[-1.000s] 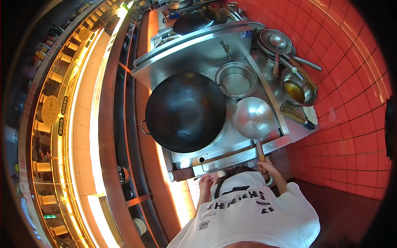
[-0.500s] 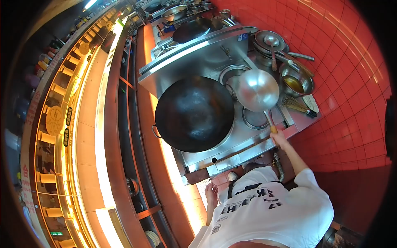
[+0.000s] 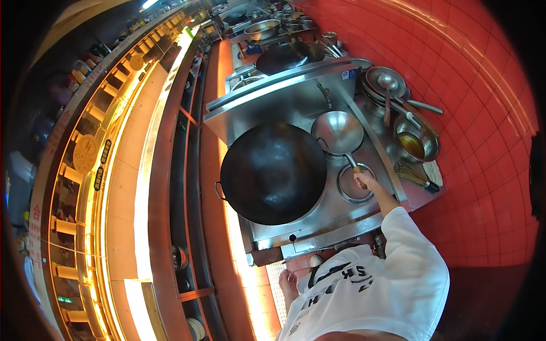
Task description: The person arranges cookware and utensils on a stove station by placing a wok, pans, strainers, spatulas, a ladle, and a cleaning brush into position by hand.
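My right hand is wrapped round the wooden handle of a small steel wok. The pan's round bowl lies at the back of the stove, over the spot where a round well was visible, right beside the big black wok. That black wok sits over the left burner, a loop handle on each side. Below my right hand is a round ring opening in the stove top. My left hand hangs low near my side, in front of the stove, fingers loosely bent and apart, holding nothing.
On the right ledge are a steel pot of yellowish liquid, a bamboo brush, and stacked strainers with a ladle. A steel splash panel stands behind the stove. Another black wok is beyond it. Shelves run along the left.
My right hand has moved the small steel wok back and left, lowering it onto the stove beside the black wok. The view has shifted slightly. My left hand still hangs low.
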`<act>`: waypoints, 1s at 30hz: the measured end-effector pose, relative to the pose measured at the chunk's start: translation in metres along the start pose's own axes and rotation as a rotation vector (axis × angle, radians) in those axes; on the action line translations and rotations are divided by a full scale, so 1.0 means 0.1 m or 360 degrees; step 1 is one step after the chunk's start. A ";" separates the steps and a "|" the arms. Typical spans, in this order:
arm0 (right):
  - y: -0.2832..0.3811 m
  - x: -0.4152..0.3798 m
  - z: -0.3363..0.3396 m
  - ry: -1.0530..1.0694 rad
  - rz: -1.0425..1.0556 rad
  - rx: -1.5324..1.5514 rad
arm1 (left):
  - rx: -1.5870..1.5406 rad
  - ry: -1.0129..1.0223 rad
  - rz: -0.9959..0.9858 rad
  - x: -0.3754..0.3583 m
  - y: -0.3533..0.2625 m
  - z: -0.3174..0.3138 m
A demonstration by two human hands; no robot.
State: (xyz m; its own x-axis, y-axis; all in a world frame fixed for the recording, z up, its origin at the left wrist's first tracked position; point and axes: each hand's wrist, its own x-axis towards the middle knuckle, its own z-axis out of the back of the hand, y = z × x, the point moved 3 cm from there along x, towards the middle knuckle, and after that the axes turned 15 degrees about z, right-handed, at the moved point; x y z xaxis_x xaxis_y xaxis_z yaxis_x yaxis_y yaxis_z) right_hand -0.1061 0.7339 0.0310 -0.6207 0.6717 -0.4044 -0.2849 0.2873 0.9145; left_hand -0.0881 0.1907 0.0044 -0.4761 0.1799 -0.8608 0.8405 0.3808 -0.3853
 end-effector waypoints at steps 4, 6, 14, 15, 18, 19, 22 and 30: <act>-0.08 0.11 0.03 0.0029 0.0094 -0.0063 | 0.0031 -0.0119 0.0055 -0.14 0.18 -0.18; -0.14 0.17 0.05 0.0050 0.0149 -0.0118 | 0.0043 -0.0118 0.0071 -0.15 0.25 -0.23; -0.25 0.22 0.22 -0.0097 0.0475 -0.1045 | 0.0158 -0.0183 0.0028 -0.12 0.31 -0.37; -0.29 0.27 0.24 -0.0083 0.0468 -0.1053 | 0.0149 -0.0196 0.0033 -0.09 0.33 -0.38; -0.38 0.35 0.28 -0.0028 0.0363 -0.1174 | 0.0111 -0.0243 0.0027 -0.10 0.35 -0.42; -0.35 0.36 0.27 -0.0057 0.0432 -0.1098 | 0.0097 -0.0263 0.0039 -0.13 0.36 -0.44; -0.38 0.36 0.26 -0.0085 0.0475 -0.1013 | 0.0133 -0.0219 0.0002 -0.27 0.31 -0.56; -0.07 -0.38 0.14 -0.0815 0.1407 -0.1395 | 0.0089 -0.0321 -0.0174 0.27 -0.45 -0.07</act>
State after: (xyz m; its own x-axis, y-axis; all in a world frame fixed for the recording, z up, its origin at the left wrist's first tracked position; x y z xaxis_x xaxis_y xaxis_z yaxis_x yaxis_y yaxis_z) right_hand -0.0704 0.7160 0.0405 -0.5520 0.6365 0.5387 -0.4233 -0.7705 0.4767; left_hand -0.1401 0.1848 0.0008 -0.5084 -0.0465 -0.8598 0.8027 0.3360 -0.4928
